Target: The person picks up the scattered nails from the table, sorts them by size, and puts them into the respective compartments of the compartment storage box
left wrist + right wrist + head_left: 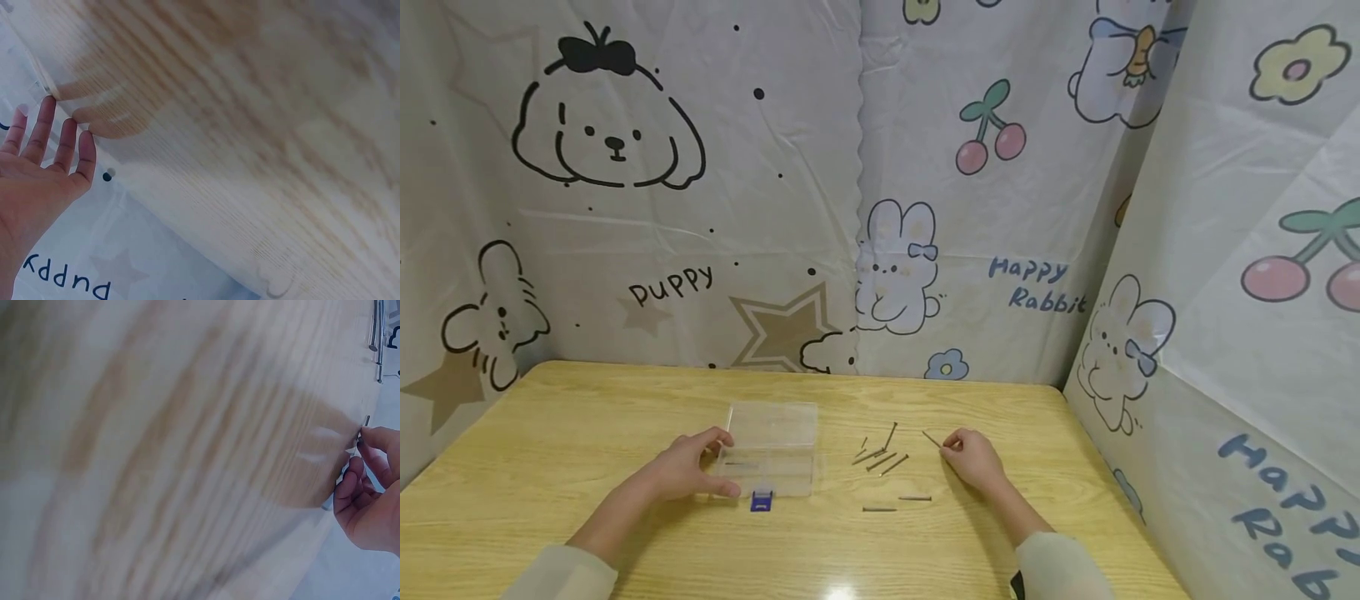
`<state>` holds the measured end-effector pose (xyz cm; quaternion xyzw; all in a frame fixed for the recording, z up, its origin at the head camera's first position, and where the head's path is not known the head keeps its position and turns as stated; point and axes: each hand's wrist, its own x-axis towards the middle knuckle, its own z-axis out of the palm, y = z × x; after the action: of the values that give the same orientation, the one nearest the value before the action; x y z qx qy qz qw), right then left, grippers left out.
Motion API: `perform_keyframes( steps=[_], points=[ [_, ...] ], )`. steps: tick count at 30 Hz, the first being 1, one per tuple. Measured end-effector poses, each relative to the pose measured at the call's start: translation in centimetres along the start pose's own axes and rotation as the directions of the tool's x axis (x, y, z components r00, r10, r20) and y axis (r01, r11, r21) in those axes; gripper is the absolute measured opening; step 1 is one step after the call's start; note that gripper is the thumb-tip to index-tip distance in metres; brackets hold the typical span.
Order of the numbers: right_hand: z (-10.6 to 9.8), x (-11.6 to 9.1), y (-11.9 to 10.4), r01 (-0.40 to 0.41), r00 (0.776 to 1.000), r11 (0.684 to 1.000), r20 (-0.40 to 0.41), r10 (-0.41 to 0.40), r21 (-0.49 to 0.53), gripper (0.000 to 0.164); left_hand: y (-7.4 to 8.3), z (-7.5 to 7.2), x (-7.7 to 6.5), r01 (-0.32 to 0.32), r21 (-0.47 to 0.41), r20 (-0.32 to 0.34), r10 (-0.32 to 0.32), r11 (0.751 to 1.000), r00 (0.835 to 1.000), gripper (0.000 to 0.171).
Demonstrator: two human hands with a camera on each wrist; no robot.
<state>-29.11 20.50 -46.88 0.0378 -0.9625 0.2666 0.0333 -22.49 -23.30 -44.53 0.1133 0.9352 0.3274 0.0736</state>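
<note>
A clear plastic box [790, 483] lies on the table with its lid [772, 425] raised at the back and a blue latch [762, 501] at the front. A thin nail [741, 464] lies inside it. My left hand [688, 468] is at the box's left end, thumb by the front corner and fingers towards the back; its fingers look fairly straight in the left wrist view. My right hand [976, 458] pinches a nail [931, 438] between thumb and fingertips, just above or on the table; which, I cannot tell. Several loose nails [880, 458] lie between box and right hand.
Two more nails, a left one [879, 509] and a right one [915, 498], lie nearer the front. The wooden table [625, 392] is bordered at the back and right by a printed cloth [790, 167] with cartoon figures.
</note>
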Motion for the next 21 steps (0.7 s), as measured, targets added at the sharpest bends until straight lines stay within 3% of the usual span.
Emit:
perform_keyframes(
  steps=[11, 21],
  points=[
    [0.3, 0.1, -0.3, -0.032, 0.999, 0.999, -0.014, 0.032, -0.008, 0.008, -0.3, 0.1, 0.2, -0.011, -0.002, 0.005, 0.011, 1.0, 1.0, 0.069],
    [0.0, 0.1, -1.1, -0.034, 0.999, 0.998, -0.026, 0.036, 0.059, 0.009, -0.4, 0.1, 0.3, -0.001, 0.012, 0.003, 0.001, 1.0, 1.0, 0.068]
  ],
)
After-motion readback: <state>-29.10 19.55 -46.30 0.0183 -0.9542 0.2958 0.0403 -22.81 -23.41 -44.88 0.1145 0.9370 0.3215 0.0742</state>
